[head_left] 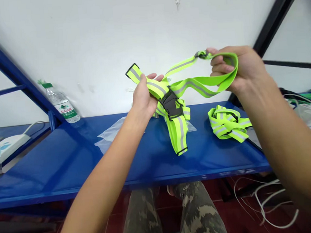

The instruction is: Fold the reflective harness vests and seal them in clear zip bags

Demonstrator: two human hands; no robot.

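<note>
My left hand (pixel 145 95) is closed around the folded part of a neon yellow reflective strap harness (pixel 182 128), thumb on top. A black buckle (pixel 171 102) hangs beside its fingers, and bunched straps dangle below it over the blue shelf. Off to the right, my right hand (pixel 234 65) grips a loop of the same harness, drawn out between the hands, with a small black slider (pixel 202 54) by its fingertips. Beneath that hand a second neon reflective harness (pixel 227 123) lies bundled on the shelf.
The blue shelf (pixel 75 166) stands against a white wall. Clear plastic bags (pixel 109 132) lie under my left forearm. A water bottle (pixel 64 104) leans by the left post. White cables (pixel 264 197) hang at lower right, and a power strip (pixel 14 143) sits far left.
</note>
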